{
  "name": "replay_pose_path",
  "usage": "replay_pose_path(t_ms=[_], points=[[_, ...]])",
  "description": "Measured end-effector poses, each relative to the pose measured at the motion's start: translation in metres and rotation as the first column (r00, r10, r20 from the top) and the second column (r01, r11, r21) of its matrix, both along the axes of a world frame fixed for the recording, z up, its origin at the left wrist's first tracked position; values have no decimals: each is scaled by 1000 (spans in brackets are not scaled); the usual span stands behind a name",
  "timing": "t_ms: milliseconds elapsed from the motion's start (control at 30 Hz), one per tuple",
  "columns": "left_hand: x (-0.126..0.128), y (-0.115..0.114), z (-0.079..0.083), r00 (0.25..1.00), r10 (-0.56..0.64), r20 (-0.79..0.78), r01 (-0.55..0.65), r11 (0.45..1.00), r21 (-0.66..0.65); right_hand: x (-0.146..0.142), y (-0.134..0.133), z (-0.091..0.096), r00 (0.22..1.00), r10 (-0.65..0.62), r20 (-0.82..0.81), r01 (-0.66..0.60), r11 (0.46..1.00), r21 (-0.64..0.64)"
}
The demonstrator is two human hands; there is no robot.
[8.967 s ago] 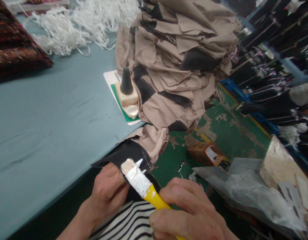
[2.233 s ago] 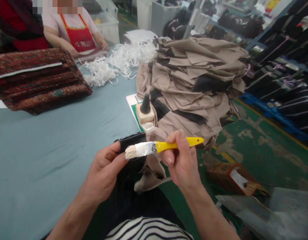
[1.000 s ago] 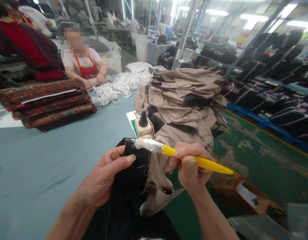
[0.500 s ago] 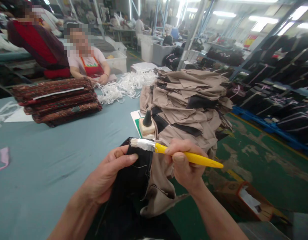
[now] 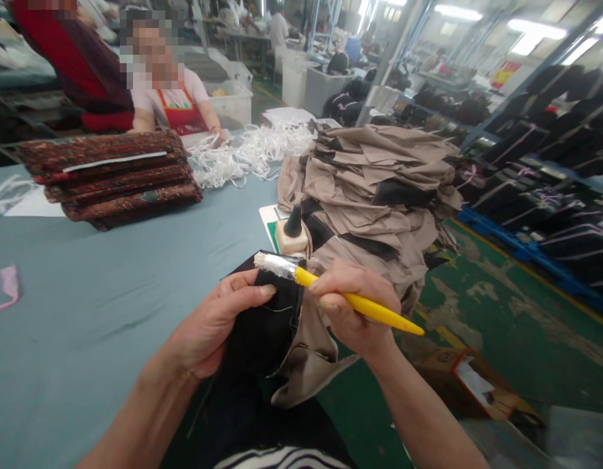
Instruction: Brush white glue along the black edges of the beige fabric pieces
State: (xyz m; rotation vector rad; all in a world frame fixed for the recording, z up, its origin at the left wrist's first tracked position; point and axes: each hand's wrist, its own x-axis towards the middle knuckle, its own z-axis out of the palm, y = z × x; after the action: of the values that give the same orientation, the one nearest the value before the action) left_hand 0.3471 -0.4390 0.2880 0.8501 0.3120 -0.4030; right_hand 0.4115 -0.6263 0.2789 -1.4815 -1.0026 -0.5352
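My left hand (image 5: 213, 322) pinches a black fabric piece (image 5: 266, 326) with a beige part (image 5: 308, 355) hanging from it, thumb on its front. My right hand (image 5: 352, 309) grips a yellow-handled brush (image 5: 340, 296); its glue-caked white bristles rest on the top edge of the black fabric. Both hands are held above the near edge of the blue-grey table (image 5: 110, 293).
A tall pile of beige and black fabric pieces (image 5: 374, 189) sits behind, with a black-capped glue bottle (image 5: 292, 233) on a green mat. A stack of dark red patterned cloth (image 5: 110, 176), white strips (image 5: 247, 153) and a seated person in a red apron (image 5: 176, 104) are farther back. A cardboard box (image 5: 470, 384) lies on the green floor.
The view has tilted up from my lap to the room. The brush has swung round so its bristles touch the black fabric's top edge, and both hands rose slightly.
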Motion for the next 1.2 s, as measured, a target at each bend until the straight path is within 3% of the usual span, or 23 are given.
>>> replay_pose_path(t_ms=[167,300,400,633,800,967,1100,1200], points=[[0,1,0,1000,3,-7,-3,1000,-7,-2,-5,5,993,12,121,-13,1000,4],[0,2,-1,1000,16,4,-16,1000,7,-1,-5,10,979,89,182,-67,990,-126],[0,2,-2,1000,6,19,-6,1000,14,1,-6,16,970,67,234,-16,977,-211],[-2,-1,-2,999,47,7,-48,998,41,-7,-9,19,975,79,209,-39,981,-190],[-4,-1,-4,1000,27,15,-27,999,40,-12,-10,12,983,-60,172,85,986,-144],[-4,-3,-6,998,54,38,-56,997,54,-14,-10,9,991,-13,133,27,994,-106],[-4,-6,-5,999,26,29,-28,998,63,-12,-10,7,990,-79,115,91,990,-103],[-3,-8,-6,999,34,31,-35,998,46,-11,-11,5,992,-46,117,57,994,-93]])
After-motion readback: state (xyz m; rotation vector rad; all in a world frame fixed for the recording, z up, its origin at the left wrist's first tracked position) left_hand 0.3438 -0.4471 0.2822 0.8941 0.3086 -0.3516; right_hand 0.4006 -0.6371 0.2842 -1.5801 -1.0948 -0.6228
